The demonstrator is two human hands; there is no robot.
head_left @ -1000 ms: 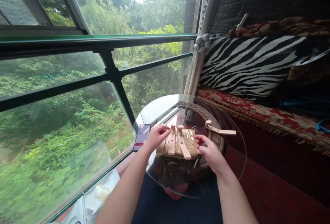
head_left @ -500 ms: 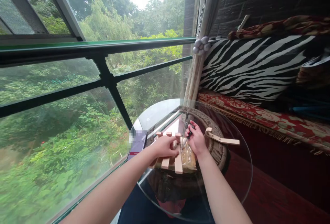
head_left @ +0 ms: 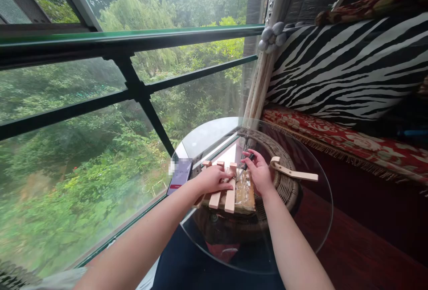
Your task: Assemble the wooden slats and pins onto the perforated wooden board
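A bundle of light wooden slats [head_left: 223,196] with a clear plastic packet [head_left: 244,190] lies on a round glass table [head_left: 310,218]. My left hand [head_left: 214,178] rests flat on top of the slats, fingers stretched toward the packet. My right hand [head_left: 258,170] sits just beyond the packet, fingers curled round a small dark object [head_left: 246,161] that I cannot make out clearly. A separate curved wooden piece [head_left: 292,172] lies on the glass to the right of that hand.
A phone [head_left: 180,175] with a lit screen lies at the table's left edge by the window. A wicker base [head_left: 284,187] shows under the glass. A red patterned bench [head_left: 334,143] with a zebra cushion [head_left: 341,67] runs along the right.
My right hand moved from the packet's near side to the far side and closed on the small dark object. My left hand settled flat on the slats. The view tilted slightly.
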